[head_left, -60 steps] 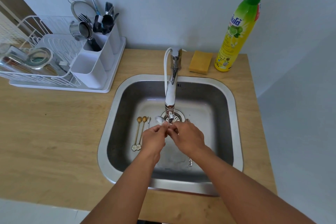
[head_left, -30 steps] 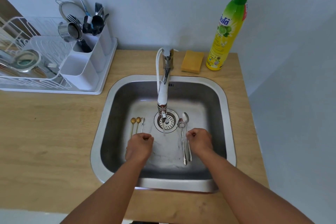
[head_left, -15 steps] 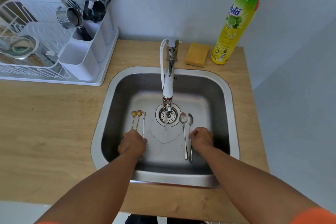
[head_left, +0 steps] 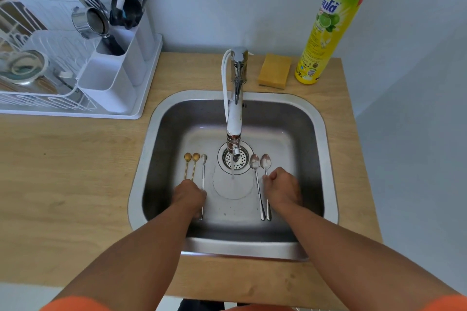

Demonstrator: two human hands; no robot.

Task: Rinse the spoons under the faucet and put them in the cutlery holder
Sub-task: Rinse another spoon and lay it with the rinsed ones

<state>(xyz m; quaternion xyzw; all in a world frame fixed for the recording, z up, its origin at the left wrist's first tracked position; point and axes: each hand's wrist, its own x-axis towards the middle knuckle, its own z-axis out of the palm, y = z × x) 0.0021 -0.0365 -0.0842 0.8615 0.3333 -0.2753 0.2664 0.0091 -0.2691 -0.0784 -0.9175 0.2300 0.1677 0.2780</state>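
Water runs from the faucet [head_left: 233,113] into the steel sink [head_left: 326,139]. Two gold spoons [head_left: 191,159] and a thin silver spoon [head_left: 203,174] lie left of the drain. My left hand [head_left: 189,195] is curled down over the gold spoons' handles, and the thin spoon runs along its right edge. Two larger silver spoons [head_left: 256,179] lie right of the drain. My right hand [head_left: 283,189] pinches the handle of the rightmost one. The white cutlery holder [head_left: 111,83] stands on the drying rack at the far left, with dark utensils in its back compartments.
A white wire dish rack [head_left: 38,63] with a lid and a strainer fills the far left of the wooden counter [head_left: 63,171]. A yellow sponge [head_left: 274,70] and a tall dish soap bottle [head_left: 326,28] stand behind the sink.
Both hands left the stream where they rubbed a spoon. That spoon now lies to the right of the drain. My left hand dropped onto the small spoons' handles.
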